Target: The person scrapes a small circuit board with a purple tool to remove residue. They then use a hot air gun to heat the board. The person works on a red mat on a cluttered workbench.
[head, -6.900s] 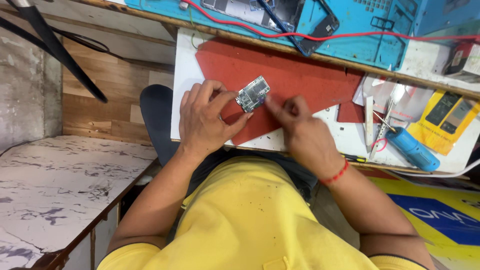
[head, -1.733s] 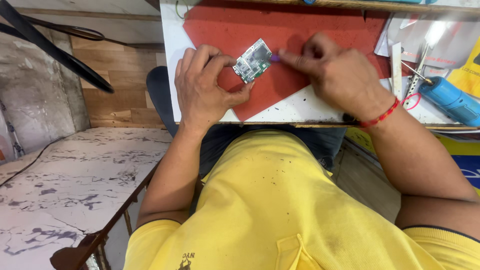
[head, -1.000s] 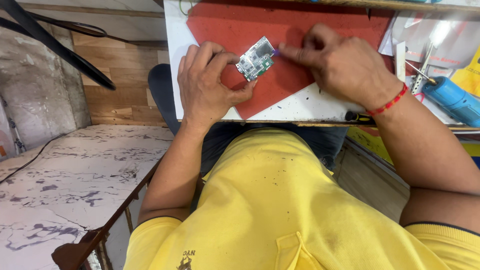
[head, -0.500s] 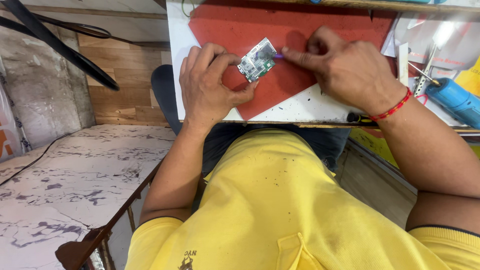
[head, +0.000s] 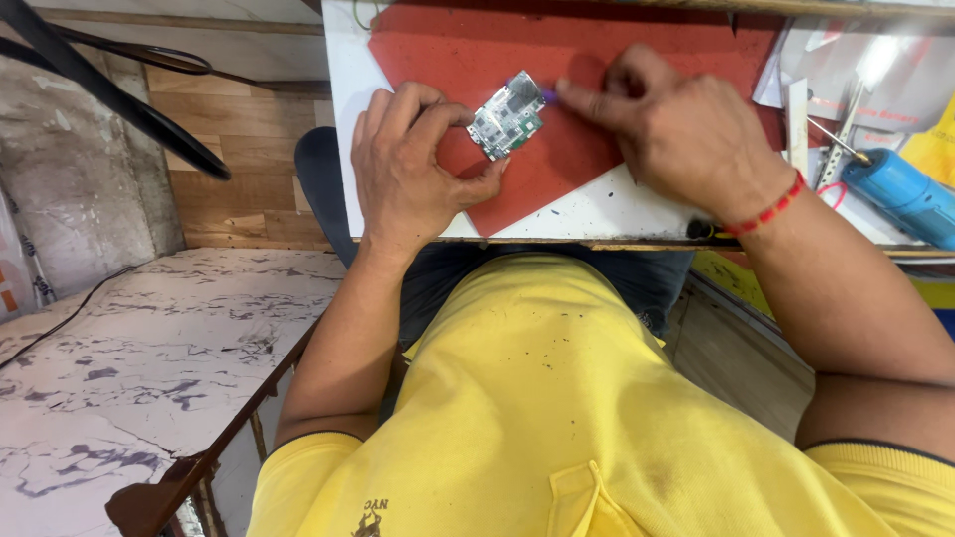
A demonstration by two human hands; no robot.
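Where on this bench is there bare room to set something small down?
The red mat is bare along its top, above the circuit board and between the left hand and right hand. A white strip lies bare near the front edge. The right end is crowded with tweezers, papers and a blue tool.
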